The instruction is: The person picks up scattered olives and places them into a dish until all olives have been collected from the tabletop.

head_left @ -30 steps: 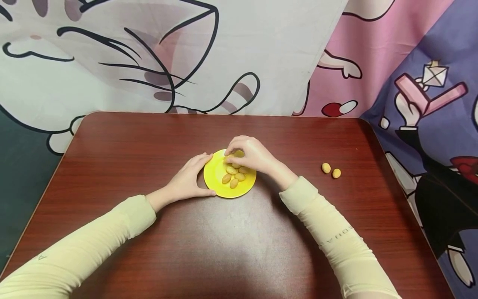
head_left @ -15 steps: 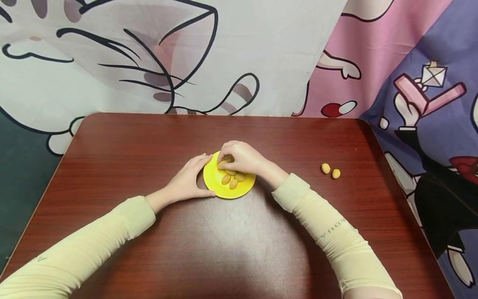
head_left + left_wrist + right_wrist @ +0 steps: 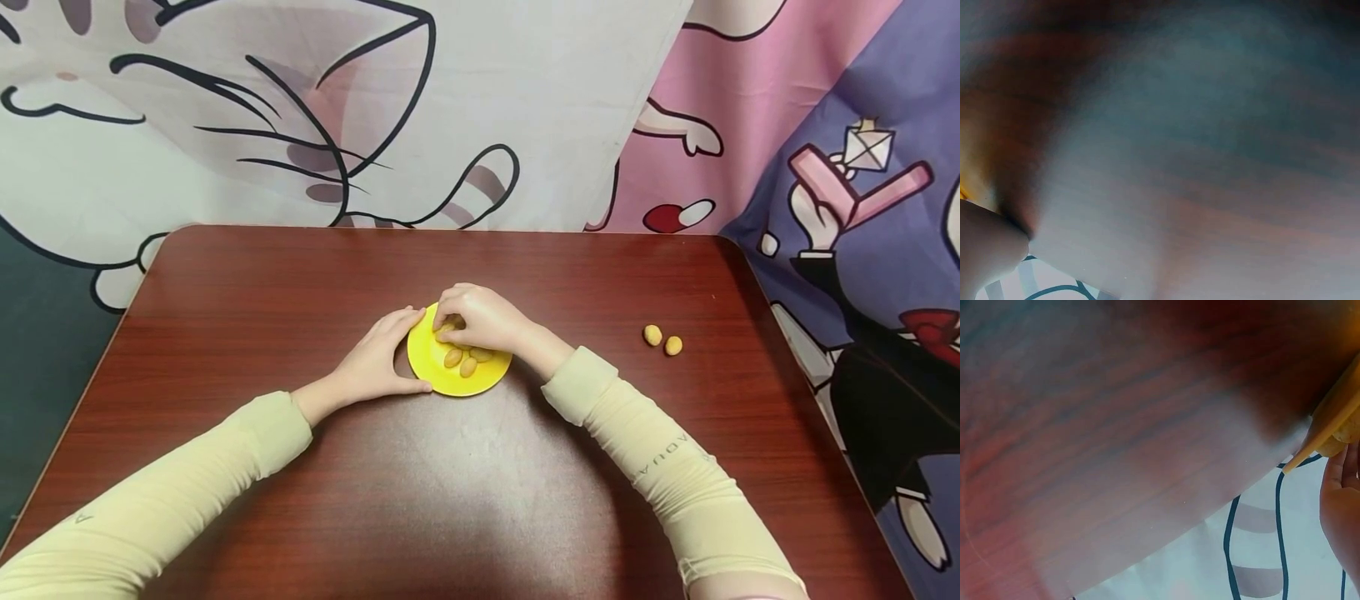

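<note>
A small yellow plate (image 3: 427, 367) lies on the table, with several small, nut-like, tan-yellow oval pieces (image 3: 453, 357) on it. My left hand (image 3: 372, 358) grips its left rim, fingertips at the back edge and thumb at the front. Over the far part of the plate, the curled fingers of my right hand (image 3: 483, 319) pinch one oval piece (image 3: 444, 331), mostly hidden behind the thumb and fingertips. The right wrist view catches the tilted plate edge (image 3: 1322, 431) and part of the right hand (image 3: 1342, 512). Only a blurred piece of the left hand (image 3: 988, 244) shows in the left wrist view.
Two more oval pieces, one (image 3: 652, 335) beside another (image 3: 673, 346), lie on the right side of the reddish-brown wooden table (image 3: 300, 267). Behind the table hangs a printed cartoon cloth (image 3: 570, 108).
The right hand has shifted slightly left and toward the near side over the plate, then nearly stopped. The left hand stays at the rim. The two loose pieces have not moved.
</note>
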{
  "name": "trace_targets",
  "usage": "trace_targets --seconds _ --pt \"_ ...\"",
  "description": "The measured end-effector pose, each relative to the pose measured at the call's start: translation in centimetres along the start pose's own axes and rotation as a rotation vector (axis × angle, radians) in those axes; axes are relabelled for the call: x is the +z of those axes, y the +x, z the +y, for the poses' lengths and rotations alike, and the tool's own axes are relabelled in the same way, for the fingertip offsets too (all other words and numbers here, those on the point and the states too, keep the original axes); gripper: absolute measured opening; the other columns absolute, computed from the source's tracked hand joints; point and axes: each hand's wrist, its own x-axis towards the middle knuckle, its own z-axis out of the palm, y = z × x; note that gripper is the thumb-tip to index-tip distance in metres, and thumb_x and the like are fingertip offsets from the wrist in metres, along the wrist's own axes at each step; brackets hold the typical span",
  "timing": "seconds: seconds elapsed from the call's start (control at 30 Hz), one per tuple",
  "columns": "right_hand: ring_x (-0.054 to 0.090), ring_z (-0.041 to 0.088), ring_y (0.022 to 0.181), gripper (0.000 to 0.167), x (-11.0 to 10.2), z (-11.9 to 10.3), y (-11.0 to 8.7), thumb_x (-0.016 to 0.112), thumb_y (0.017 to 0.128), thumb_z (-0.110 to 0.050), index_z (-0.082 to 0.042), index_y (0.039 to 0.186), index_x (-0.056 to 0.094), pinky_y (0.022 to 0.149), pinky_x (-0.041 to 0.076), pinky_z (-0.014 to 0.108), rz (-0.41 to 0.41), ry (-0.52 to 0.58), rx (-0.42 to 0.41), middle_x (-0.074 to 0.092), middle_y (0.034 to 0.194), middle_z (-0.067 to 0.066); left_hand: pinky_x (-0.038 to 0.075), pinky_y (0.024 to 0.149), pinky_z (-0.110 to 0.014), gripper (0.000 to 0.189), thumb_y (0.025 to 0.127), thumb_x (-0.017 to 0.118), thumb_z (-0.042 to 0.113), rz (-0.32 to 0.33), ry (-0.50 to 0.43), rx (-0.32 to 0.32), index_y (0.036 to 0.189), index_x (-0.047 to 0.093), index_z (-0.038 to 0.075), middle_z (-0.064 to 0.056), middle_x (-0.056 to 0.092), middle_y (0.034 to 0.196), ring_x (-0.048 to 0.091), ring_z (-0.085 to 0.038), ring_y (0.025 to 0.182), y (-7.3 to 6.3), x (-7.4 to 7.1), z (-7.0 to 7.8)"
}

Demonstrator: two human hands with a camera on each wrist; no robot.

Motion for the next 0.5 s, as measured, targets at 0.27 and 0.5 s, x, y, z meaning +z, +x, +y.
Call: trace_targets --seconds 0.27,0.5 --pt "0.065 0.021 0.102 0.011 -0.08 0.13 0.05 0.081 0.095 -0.018 -0.011 0.103 0.082 0.099 0.054 0.034 0.004 0.020 0.017 0.076 0.101 0.002 0.030 0.128 -0.063 0.116 0.077 0.095 0.041 -0.004 0.005 -0.006 0.166 0.031 0.004 -0.019 0.033 0.171 0.027 -0.039 0.161 0.05 -0.10 -0.04" --pt "0.065 0.020 0.101 0.012 -0.29 0.25 -0.23 0.082 0.094 -0.021 -0.012 0.103 0.082 0.097 0.054 0.034 0.032 0.040 0.029 0.076 0.101 0.002 0.031 0.128 -0.063 0.116 0.077 0.095 0.041 -0.005 -0.002 -0.007 0.166 0.031 0.004 -0.019 0.033 0.171 0.026 -0.039 0.162 0.00 0.01 0.06"
